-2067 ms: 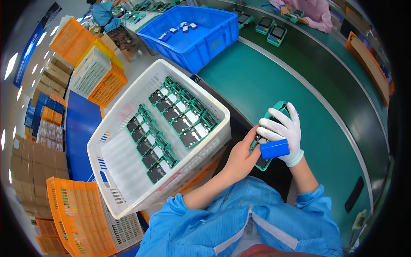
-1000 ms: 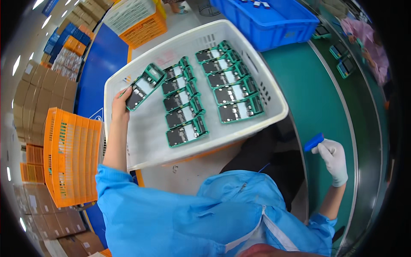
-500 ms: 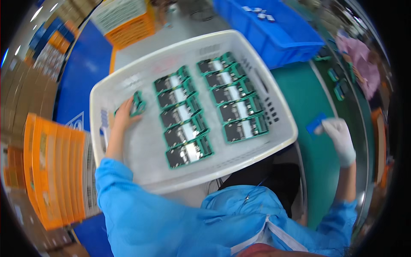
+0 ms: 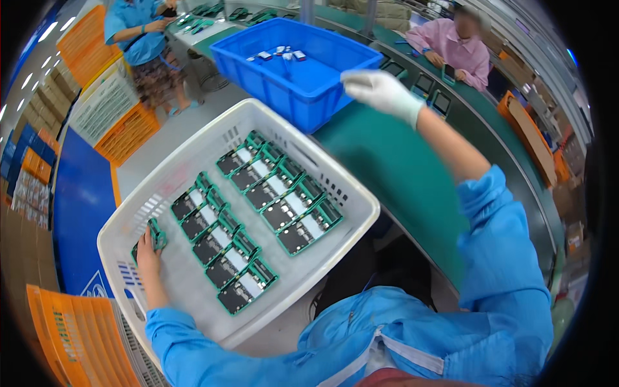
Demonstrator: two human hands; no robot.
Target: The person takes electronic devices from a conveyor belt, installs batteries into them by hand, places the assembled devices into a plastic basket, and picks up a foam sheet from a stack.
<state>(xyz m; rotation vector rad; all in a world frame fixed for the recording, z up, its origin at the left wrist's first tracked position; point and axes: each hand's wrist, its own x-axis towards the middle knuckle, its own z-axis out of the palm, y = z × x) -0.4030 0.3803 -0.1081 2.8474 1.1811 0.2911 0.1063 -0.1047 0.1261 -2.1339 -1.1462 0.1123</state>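
Note:
A white plastic crate holds two slanted rows of green-framed circuit boards with black and white faces. At the crate's left side, my bare left hand is closed around another green-framed circuit board, partly hidden by my fingers. My right hand, in a white glove, is raised beside the right rim of a blue plastic bin. Its fingers stretch toward the bin and nothing shows in them. Several small white pieces lie inside the bin.
A green work surface runs along the right, with more green-framed units beyond it. A co-worker in pink sits across; another in blue stands far left. Orange crates are stacked at near left.
My view has turned to the right. My right hand has moved forward to the blue bin, and the small blue piece at its fingers no longer shows. My left hand stays on its board.

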